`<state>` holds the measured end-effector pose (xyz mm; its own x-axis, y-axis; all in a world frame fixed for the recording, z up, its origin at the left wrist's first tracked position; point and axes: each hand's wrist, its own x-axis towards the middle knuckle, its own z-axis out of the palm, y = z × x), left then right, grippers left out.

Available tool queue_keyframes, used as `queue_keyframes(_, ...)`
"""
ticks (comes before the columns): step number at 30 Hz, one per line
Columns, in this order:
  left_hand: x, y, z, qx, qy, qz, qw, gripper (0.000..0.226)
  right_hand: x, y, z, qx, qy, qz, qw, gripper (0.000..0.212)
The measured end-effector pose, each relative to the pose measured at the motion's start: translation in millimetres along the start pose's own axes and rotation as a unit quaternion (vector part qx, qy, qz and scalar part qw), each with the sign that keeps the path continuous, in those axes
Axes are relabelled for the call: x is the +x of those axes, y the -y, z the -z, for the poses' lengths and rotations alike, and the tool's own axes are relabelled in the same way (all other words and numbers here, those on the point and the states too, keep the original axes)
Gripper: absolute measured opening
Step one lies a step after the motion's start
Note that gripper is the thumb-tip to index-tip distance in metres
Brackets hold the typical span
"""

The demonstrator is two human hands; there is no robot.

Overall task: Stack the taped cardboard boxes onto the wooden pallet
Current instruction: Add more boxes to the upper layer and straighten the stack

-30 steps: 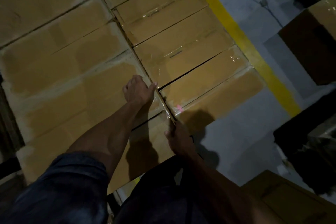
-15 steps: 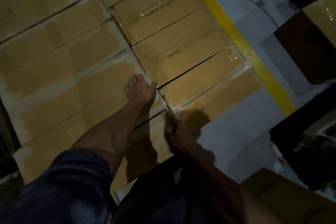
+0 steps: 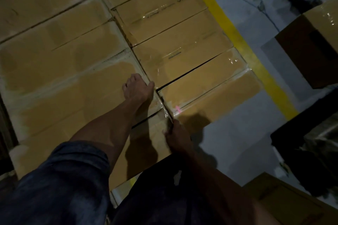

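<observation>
Head view: little has changed over the last second; left hand [image 3: 137, 88] stays pressed flat on the nearest taped box [image 3: 87, 115], thumb at its far edge, fingers fairly straight. Right hand [image 3: 176, 133] has crept slightly along that box's right corner edge, fingers curled round it. Looks like final seating against the neighbouring boxes [image 3: 182, 56] in the stacked layer. Pallet hidden under cartons. Contents unseen, all taped shut. More boxes [image 3: 314, 42] wait across the yellow floor line [image 3: 237, 42].

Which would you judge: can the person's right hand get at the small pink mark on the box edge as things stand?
Probably yes. The right hand grips the box corner just below the pink mark, and nothing lies between them; the left hand rests farther left.
</observation>
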<state>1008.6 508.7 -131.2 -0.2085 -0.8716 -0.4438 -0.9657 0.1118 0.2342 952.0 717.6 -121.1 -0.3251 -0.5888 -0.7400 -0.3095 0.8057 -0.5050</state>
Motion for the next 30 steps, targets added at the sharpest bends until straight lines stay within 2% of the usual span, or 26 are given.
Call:
queue_keyframes(6, -6, -2, 9, 0.016, 0.003, -0.033, 0.999, 0.070, -7, -12, 24, 0.002, 0.017, 0.025, 1.000, 0.051)
queue_keyframes(10, -23, -37, 9, 0.123, -0.019, -0.098, 0.987, 0.066, -18, -37, 76, 0.020, -0.040, 0.002, 0.999, 0.054)
queue_keyframes(13, -36, -75, -9, 0.181, 0.014, -0.166, 0.969, 0.061, -14, -62, 128, 0.044, -0.099, -0.029, 0.994, 0.056)
queue_keyframes(16, -51, -129, -38, 0.189, 0.051, -0.209, 0.958, 0.054, -4, -95, 188, 0.015, -0.146, -0.048, 0.988, 0.058)
queue_keyframes(22, -76, -293, -96, 0.177, 0.110, -0.288, 0.935, 0.050, 14, -189, 313, 0.010, -0.244, -0.079, 0.967, 0.051)
queue_keyframes(30, -105, -517, -121, 0.160, 0.103, -0.406, 0.894, 0.048, 11, -293, 495, 0.040, -0.288, -0.141, 0.946, 0.065)
